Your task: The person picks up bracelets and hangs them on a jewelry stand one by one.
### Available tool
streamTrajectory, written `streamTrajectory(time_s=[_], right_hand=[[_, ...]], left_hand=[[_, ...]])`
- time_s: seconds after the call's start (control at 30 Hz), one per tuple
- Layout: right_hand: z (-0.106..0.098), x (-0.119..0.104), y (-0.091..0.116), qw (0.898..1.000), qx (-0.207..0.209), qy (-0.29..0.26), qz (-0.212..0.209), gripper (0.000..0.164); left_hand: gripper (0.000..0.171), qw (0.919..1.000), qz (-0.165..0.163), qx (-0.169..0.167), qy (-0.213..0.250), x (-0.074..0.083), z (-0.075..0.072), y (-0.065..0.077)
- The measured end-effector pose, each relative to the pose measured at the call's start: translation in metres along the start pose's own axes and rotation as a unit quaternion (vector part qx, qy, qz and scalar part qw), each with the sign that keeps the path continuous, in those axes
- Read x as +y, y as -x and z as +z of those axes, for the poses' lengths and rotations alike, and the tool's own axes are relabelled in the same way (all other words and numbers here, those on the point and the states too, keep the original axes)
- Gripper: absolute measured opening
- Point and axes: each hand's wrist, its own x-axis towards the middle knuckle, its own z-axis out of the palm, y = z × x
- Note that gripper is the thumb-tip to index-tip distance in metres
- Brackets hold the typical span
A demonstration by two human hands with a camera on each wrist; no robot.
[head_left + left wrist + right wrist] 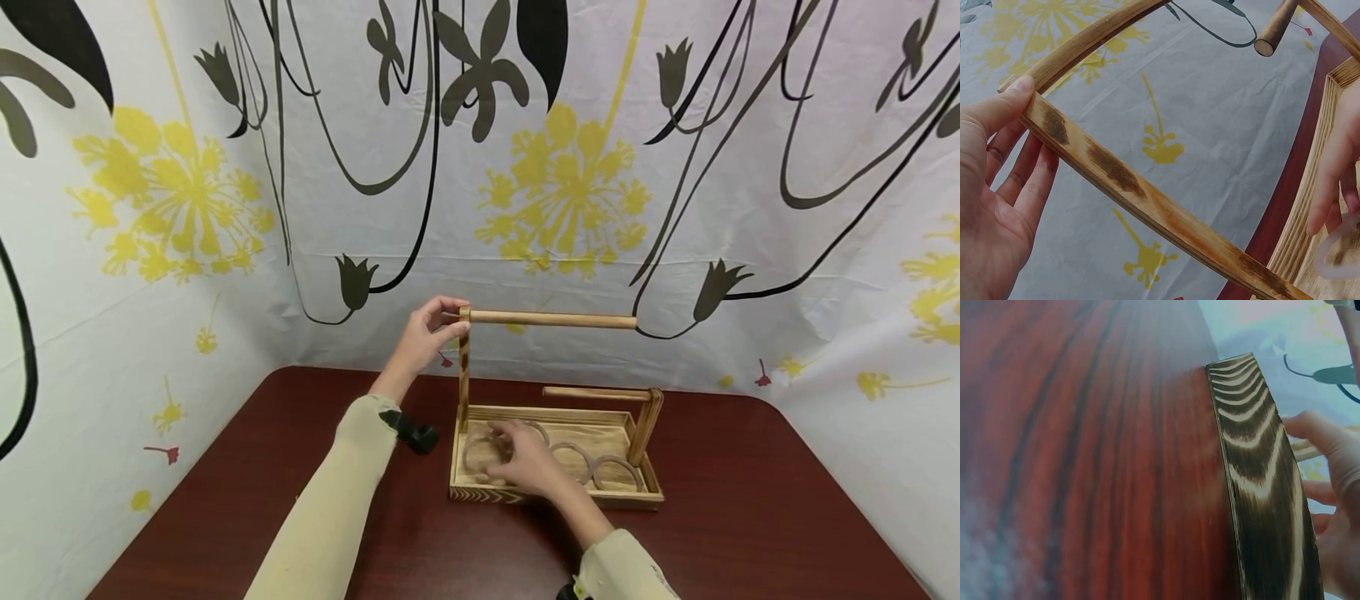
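On the table stands a wooden jewelry rack with a shallow tray (pixel 555 411). My left hand (pixel 431 333) pinches the top of its tall post (pixel 463 375), where the long upper rod (pixel 555 320) joins; the left wrist view shows the thumb over that corner and fingers behind. Inside the tray's left part, my right hand (pixel 528 460) pinches a pale bangle (pixel 1322 262), blurred in the head view. Other bangles lie in the tray: one (pixel 572 445) beside the hand, another (pixel 617 458) further right, and one behind, partly hidden.
A shorter post (pixel 643 429) with a lower rod (pixel 596 393) rises at the tray's right end. Dark red tabletop (pixel 720 500) surrounds the rack. Behind it hangs a white cloth (pixel 420 225) printed with flowers. Each wrist wears a black camera band (pixel 416 435).
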Motion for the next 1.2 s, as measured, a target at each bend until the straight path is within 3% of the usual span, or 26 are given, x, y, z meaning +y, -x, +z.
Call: streamTrajectory(time_s=[0.1, 0.2, 0.37, 0.83, 1.2], right_hand=[[0.000, 0.002, 0.001, 0.997, 0.000, -0.076, 0.018, 0.069], [-0.001, 0.002, 0.003, 0.988, -0.006, -0.152, 0.037, 0.070], [-0.007, 0.001, 0.004, 0.975, -0.010, -0.216, 0.059, 0.068], [-0.020, -0.014, 0.008, 0.957, -0.006, -0.288, 0.036, 0.060], [-0.046, -0.029, 0.017, 0.961, -0.013, -0.277, 0.023, 0.059]], left_hand=[[0.028, 1.0000, 0.000, 0.000, 0.002, 0.000, 0.000, 0.000], [0.028, 1.0000, 0.002, 0.001, -0.001, 0.000, 0.000, 0.001], [0.028, 1.0000, 0.003, 0.000, -0.003, 0.001, 0.000, -0.001], [0.027, 1.0000, 0.003, -0.004, 0.001, -0.001, 0.001, 0.002], [0.028, 1.0000, 0.002, -0.001, 0.006, -0.001, 0.003, 0.003]])
